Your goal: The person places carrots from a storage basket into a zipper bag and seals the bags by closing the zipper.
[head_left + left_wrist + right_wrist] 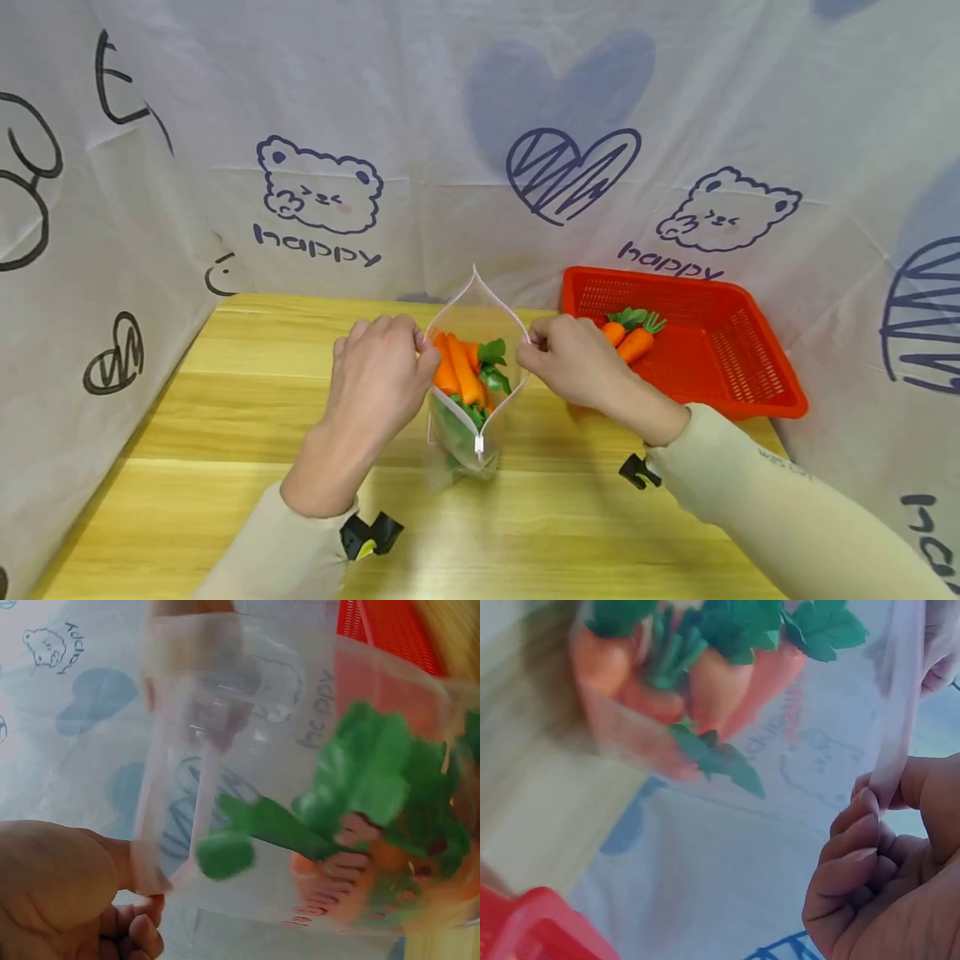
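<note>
A clear zip bag (491, 312) stands on the table with its mouth spread into a diamond shape. Several orange carrots (459, 371) with green leaves (493, 367) fill its lower part. My left hand (378, 375) pinches the bag's left rim between thumb and fingers. On the opposite side, my right hand (577, 358) pinches the right rim. The white zip slider (479, 444) hangs at the near corner of the mouth. In the right wrist view, the right fingertips (866, 799) hold the pale zip strip, and the carrots (720, 686) show through the film.
A red plastic basket (742, 350) with slotted sides stands at the back right of the wooden table (247, 400). Several carrots (637, 343) lie at its left end, partly behind the right hand. A printed white cloth (450, 100) hangs behind and beside the table.
</note>
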The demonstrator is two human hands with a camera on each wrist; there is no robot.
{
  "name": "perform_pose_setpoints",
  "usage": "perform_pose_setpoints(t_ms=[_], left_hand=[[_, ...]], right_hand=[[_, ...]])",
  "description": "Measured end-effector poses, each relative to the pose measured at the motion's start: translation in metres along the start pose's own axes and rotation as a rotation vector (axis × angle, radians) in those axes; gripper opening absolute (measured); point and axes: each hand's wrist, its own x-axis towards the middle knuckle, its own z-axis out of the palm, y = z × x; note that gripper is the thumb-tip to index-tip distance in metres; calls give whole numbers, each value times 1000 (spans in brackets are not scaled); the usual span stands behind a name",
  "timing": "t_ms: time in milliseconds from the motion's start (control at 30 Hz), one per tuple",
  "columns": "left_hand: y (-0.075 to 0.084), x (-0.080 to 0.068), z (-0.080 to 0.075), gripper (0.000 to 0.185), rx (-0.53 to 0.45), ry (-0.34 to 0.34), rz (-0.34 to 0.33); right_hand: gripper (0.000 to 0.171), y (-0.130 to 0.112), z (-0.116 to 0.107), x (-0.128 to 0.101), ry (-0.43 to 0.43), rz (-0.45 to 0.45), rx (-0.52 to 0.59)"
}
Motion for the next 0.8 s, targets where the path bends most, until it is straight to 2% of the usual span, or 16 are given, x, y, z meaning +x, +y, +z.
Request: perform_pose_setpoints(t_ms=[100,167,267,367,433,600,700,800], left_hand=[[4,5,2,15,11,69,33],[4,8,4,16,35,95,51],[1,9,8,21,105,93,64],[-2,8,10,28,192,82,76],[-3,9,11,38,239,96,91],[-3,7,12,49,306,147,144],[-3,6,12,45,306,138,148],[-4,5,11,40,280,84,123]], right_hand=[[24,-6,-3,8,15,6,-20],[23,-6,-3,11,-7,33,-50],[21,-2,1,13,-57,71,-97],[20,3,6,13,-52,104,-129],[19,5,9,13,-28,100,-128],[17,5,14,12,-12,39,-125],[17,6,13,10,3,33,-115],[18,10,11,8,-3,29,-93]])
